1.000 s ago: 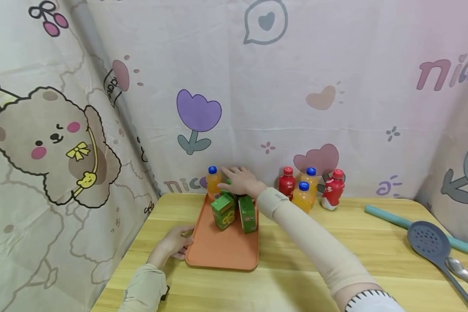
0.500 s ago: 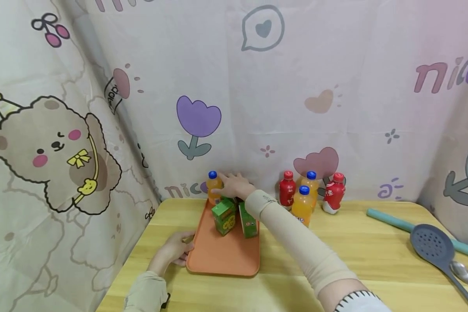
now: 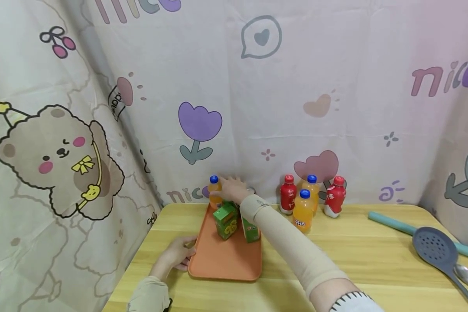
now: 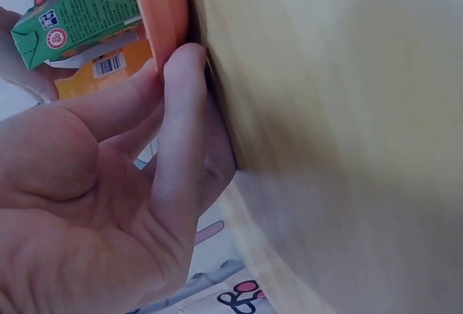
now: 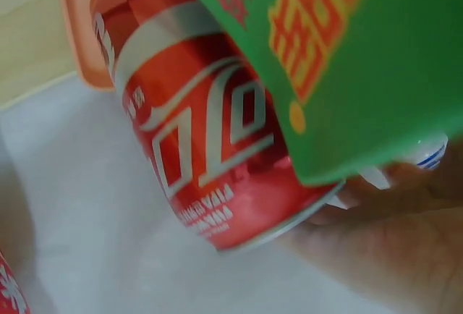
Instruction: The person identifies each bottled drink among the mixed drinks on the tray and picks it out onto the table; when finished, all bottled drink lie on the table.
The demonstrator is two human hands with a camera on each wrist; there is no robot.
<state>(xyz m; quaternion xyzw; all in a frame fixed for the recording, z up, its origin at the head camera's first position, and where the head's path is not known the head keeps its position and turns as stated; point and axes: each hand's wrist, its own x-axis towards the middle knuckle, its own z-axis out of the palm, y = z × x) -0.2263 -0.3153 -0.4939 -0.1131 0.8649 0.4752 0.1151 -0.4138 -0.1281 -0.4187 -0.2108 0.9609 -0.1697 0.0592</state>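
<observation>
My left hand (image 3: 178,253) pinches the left rim of an orange tray (image 3: 226,265) between thumb and fingers; the left wrist view shows this thumb-and-finger hold. On the tray stand green drink cartons (image 3: 227,224) and, at its far left corner, an orange juice bottle (image 3: 215,196) with a blue cap. My right hand (image 3: 234,190) reaches over the tray's far end, its fingers stretched out beside the bottle. In the right wrist view a red soda can (image 5: 210,104) leans tilted against a green carton (image 5: 369,90), and the right hand lies behind them. Its fingertips are mostly hidden.
Right of the tray stand red bottles (image 3: 287,195) and juice bottles (image 3: 303,214). A grey slotted spoon (image 3: 434,247), a teal-handled utensil (image 3: 391,221) and a metal spoon (image 3: 467,275) lie at the table's right. A patterned cloth (image 3: 265,108) hangs behind.
My right hand has shifted slightly left and down, close behind the cartons. The head view has tilted up a little. The left hand keeps its hold on the tray.
</observation>
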